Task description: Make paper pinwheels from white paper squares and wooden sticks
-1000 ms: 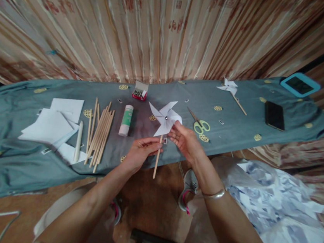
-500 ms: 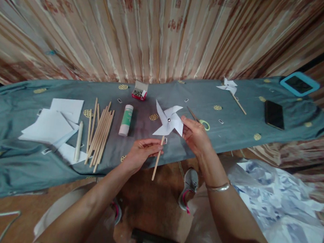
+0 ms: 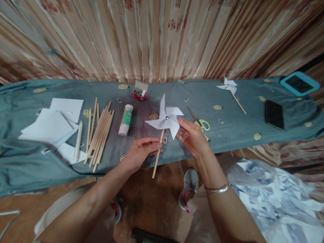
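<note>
My left hand (image 3: 143, 151) pinches the wooden stick of a white paper pinwheel (image 3: 162, 121), holding it tilted slightly above the table's front edge. A silver pin head sits at the centre of the four-bladed wheel. At the wheel's right side, my right hand (image 3: 191, 136) has its thumb and fingertips closed on a blade. Behind that hand lie scissors (image 3: 204, 124) with pale green handles. Left of the pinwheel are a glue stick (image 3: 126, 120) with a green label and an open red box of pins (image 3: 139, 91).
Several wooden sticks (image 3: 99, 134), a white candle-like stick (image 3: 78, 141) and white paper sheets (image 3: 48, 126) lie at left. Another pinwheel (image 3: 230, 87), a black phone (image 3: 274, 114) and a blue-framed device (image 3: 300, 84) are at right. A bag of paper scraps (image 3: 278, 205) stands beside my leg.
The pinwheel's blades have turned on the pin, and the wheel has shifted slightly left. My right hand has moved a little left with it; my left hand keeps the stick.
</note>
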Motion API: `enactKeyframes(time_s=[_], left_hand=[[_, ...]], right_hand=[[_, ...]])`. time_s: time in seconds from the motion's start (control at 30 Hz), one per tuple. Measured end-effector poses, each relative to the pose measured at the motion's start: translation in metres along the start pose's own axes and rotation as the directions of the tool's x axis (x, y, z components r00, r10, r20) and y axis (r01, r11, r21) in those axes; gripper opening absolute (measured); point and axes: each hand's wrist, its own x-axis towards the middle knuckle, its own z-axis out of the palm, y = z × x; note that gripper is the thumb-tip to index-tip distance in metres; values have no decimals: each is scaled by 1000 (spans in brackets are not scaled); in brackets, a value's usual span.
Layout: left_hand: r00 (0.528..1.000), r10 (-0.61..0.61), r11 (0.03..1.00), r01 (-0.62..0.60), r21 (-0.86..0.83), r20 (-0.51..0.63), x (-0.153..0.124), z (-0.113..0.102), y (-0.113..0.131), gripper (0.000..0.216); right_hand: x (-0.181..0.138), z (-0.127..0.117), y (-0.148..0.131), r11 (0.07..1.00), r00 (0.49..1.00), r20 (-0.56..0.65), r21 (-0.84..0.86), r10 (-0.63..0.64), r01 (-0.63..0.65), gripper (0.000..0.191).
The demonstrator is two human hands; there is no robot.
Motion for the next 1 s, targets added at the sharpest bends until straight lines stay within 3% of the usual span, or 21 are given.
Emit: enactKeyframes(time_s=[0.63, 1.0], left_hand=[[999, 35, 999, -35, -2, -25, 1, 1, 1, 41], [999, 33, 999, -34, -27, -31, 0, -1, 6, 40]], right_hand=[[-5, 7, 9, 996, 996, 39, -36, 78, -76, 32], [-9, -2, -2, 974, 996, 80, -223, -31, 48, 47]])
